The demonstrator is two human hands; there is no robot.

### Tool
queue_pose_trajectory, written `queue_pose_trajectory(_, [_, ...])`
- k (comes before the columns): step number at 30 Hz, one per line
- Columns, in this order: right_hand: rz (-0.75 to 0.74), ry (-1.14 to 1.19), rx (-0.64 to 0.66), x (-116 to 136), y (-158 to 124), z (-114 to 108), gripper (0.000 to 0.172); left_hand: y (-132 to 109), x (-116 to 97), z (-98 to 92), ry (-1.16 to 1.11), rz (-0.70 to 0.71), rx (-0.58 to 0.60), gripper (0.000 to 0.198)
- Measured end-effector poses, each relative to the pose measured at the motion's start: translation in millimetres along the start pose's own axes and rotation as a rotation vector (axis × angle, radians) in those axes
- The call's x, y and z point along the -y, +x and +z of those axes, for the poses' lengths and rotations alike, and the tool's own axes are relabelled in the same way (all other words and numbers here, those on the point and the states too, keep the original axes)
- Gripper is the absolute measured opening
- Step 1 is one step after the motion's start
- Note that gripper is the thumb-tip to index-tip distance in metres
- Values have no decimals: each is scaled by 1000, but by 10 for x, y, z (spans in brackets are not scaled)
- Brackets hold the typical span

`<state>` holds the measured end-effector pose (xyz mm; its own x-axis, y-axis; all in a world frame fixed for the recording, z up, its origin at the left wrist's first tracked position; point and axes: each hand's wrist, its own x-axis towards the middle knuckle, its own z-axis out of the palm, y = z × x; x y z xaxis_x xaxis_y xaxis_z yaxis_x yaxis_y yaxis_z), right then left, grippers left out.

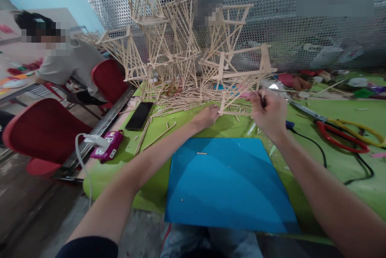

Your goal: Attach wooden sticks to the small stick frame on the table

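At frame centre my left hand point(206, 117) pinches the base of the wooden stick frame point(238, 77) on the green worktop point(337, 161); my right hand point(268, 113) has its fingers closed around a thin dark tool, just above the blue mat point(229, 185).

The surface point(331, 161) is covered in green. On it lie a blue mat point(229, 185), a black phone point(139, 115), a pink charger point(107, 145), red-and-yellow-handled scissors point(343, 131), a black cable point(331, 157), loose wooden sticks point(181, 105) and a tall stick structure point(187, 48).
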<state>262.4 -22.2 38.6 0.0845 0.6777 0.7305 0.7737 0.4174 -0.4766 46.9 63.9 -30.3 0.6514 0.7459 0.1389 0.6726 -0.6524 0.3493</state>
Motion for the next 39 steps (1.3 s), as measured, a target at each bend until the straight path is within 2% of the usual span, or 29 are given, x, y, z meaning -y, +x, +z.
queue_pose_trajectory(6, [17,2,9,4,4,-9,41,-10,-36,10,53,-21,19,34])
queue_pose_trajectory(11, [25,-2,1,19,15,-21,40,-34,54,16,63,49,45,31])
queue_pose_trajectory(17, [33,31,1,-11,23,-14,41,-73,141,-36,-108,-37,-112,28])
queue_pose_trajectory(20, [22,15,-12,3,32,-16,44,-74,149,-79,-132,-33,-140,25])
queue_pose_trajectory(28, [10,2,-9,37,36,-27,40,-60,115,-76,-2,88,-107,25])
queue_pose_trajectory(39, [12,25,7,12,6,-9,40,-50,-10,-32,75,5,-42,34])
